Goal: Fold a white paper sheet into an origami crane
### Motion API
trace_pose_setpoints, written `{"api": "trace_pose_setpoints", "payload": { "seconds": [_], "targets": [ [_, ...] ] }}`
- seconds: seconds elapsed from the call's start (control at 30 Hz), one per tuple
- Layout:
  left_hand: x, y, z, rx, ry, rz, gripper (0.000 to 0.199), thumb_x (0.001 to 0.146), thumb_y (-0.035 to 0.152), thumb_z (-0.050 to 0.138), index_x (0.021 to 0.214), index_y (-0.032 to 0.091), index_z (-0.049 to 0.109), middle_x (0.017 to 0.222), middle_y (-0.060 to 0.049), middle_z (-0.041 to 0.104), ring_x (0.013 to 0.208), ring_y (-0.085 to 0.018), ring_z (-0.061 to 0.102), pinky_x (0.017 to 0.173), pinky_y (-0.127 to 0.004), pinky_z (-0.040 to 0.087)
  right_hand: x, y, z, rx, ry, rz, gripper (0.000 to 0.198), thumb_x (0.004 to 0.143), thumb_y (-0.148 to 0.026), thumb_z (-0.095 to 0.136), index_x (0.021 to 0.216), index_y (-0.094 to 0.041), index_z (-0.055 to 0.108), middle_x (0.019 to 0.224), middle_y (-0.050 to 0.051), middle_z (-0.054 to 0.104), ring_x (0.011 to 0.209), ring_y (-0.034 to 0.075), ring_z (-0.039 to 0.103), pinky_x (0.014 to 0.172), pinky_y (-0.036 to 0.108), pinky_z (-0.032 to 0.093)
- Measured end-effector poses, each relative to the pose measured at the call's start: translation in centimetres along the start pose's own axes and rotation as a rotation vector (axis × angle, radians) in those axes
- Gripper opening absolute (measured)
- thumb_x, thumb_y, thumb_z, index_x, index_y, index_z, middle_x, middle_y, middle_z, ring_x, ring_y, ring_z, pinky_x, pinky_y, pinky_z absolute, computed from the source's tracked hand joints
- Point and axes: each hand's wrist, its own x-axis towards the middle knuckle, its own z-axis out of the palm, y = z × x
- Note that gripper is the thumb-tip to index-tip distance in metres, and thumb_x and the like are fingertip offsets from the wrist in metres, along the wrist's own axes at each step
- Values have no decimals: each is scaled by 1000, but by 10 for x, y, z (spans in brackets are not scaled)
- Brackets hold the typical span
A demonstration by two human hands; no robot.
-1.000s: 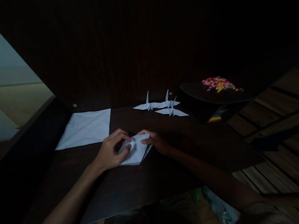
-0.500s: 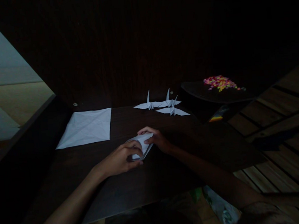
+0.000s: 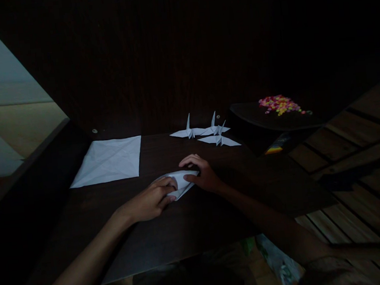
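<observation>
Left of an unreadable label (image 3: 274, 150), left fingers (image 3: 164, 191) pinch folded paper (image 3: 181, 181), right fingers (image 3: 192, 160) spread, thumb (image 3: 190, 178) touching it.

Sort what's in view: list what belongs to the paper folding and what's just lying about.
Belongs to the folding:
Folded paper, touched by the left hand and the right hand
Creased sheet and three paper birds, probably, being similarly white

Apparently just lying about:
Coloured bits on the shelf
Rainbow-striped thing below it, too dark to identify

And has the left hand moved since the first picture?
Yes. Judged against the flat white sheet, the left hand has shifted right and lower in view.
</observation>
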Motion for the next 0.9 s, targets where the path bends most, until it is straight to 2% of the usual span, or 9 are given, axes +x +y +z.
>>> {"api": "trace_pose_setpoints", "payload": {
  "seconds": [0.27, 0.43, 0.63, 0.77, 0.9],
  "targets": [
    [0, 1, 2, 13, 0, -8, 20, 91, 23, 44, 106, 18, 58, 108, -8, 58, 102, -20, 56, 94, -37, 44, 0, 0, 3, -147, -28, -23, 22, 71, -23, 64, 92, -19, 62, 95, 6, 64, 90, 23, 55, 86, 40, 39],
    [-1, 3, 4, 37, 102, -44, 33, 94, 27, 41, 126, 21, 47, 118, -8, 61, 104, -20, 59, 91, -35, 47, 0, 0, 2, -165, -57, -27, 16, 71, -19, 60, 87, -20, 63, 90, 5, 65, 86, 21, 57, 86, 39, 38],
    [1, 1, 8, 254, 220, 42, 39, 91, 25, 46, 130, 19, 44, 113, -10, 61, 102, -23, 56, 91, -40, 46, 0, -1, 4, -230, -90, -24, 11, 78, -15, 55, 81, -20, 64, 87, 4, 65, 87, 20, 55, 81, 36, 41],
    [2, -2, 6, 384, 324, 28, 50, 87, 30, 55, 133, 17, 41, 127, -14, 53, 114, -28, 47, 96, -47, 41, 0, 0, 4, -282, -153, -60, 10, 84, -25, 57, 86, -20, 65, 89, 5, 64, 87, 19, 53, 83, 36, 40],
    [1, -11, 6, 408, 282, 31, 57, 89, 34, 51, 140, 18, 32, 139, -14, 44, 129, -29, 36, 103, -48, 36, 0, 2, -1, -372, -265, -126, 25, 85, -39, 59, 101, -22, 66, 98, 7, 64, 93, 21, 51, 85, 39, 38]
  ]
}}
